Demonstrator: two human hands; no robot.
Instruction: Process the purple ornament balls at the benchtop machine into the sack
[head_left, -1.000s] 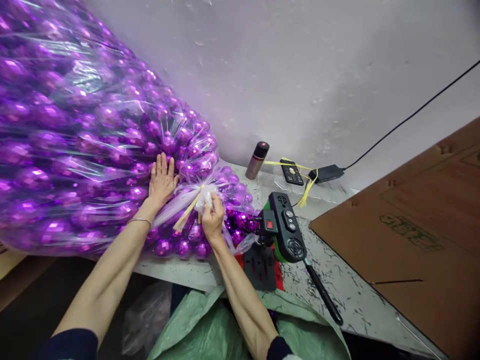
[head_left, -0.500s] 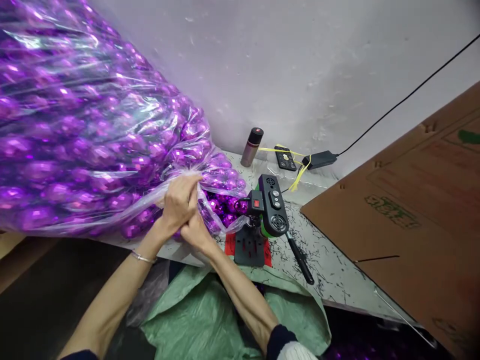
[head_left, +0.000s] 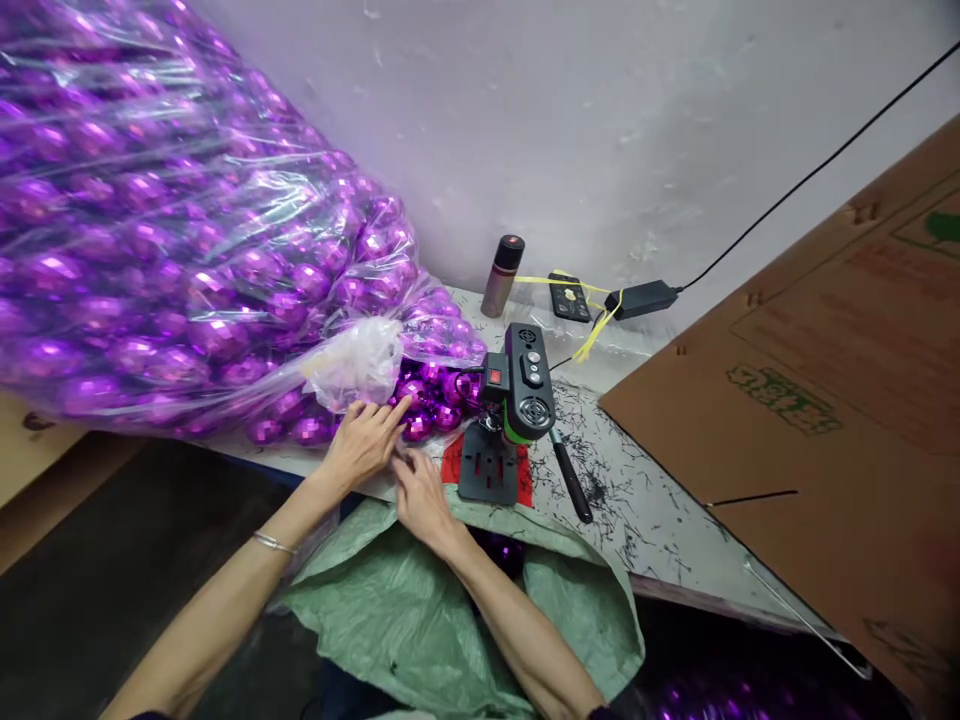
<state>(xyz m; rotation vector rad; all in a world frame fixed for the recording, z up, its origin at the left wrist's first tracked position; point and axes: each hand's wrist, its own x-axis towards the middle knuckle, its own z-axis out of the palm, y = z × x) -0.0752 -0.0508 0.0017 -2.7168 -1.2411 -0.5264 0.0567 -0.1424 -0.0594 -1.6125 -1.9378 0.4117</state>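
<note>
A big clear plastic bag (head_left: pixel 285 190) full of shiny purple faceted balls leans across the left of the bench. Its gathered white mouth (head_left: pixel 356 360) lies loose on top, and some purple balls (head_left: pixel 431 405) show in the opening. My left hand (head_left: pixel 366 440) is just below the mouth, fingers stretched towards these balls. Close beside it, my right hand (head_left: pixel 424 498) has its fingers loosely bent and apart, above the rim of a green sack (head_left: pixel 420 620). Nothing is visibly held in either hand. Right of the balls stands a small black bench device (head_left: pixel 530 380) with a lever handle (head_left: pixel 572 483).
Behind the device are a dark-capped bottle (head_left: pixel 503 275), a black phone-like item (head_left: pixel 569 297), yellow ties (head_left: pixel 589 343) and a black power adapter (head_left: pixel 645 299). Black scraps litter the bench (head_left: pixel 667 540). A cardboard box (head_left: pixel 817 400) stands at the right.
Both hands have let go of the gathered bag mouth and moved down and slightly right, towards the balls at its opening. The left fingers have straightened.
</note>
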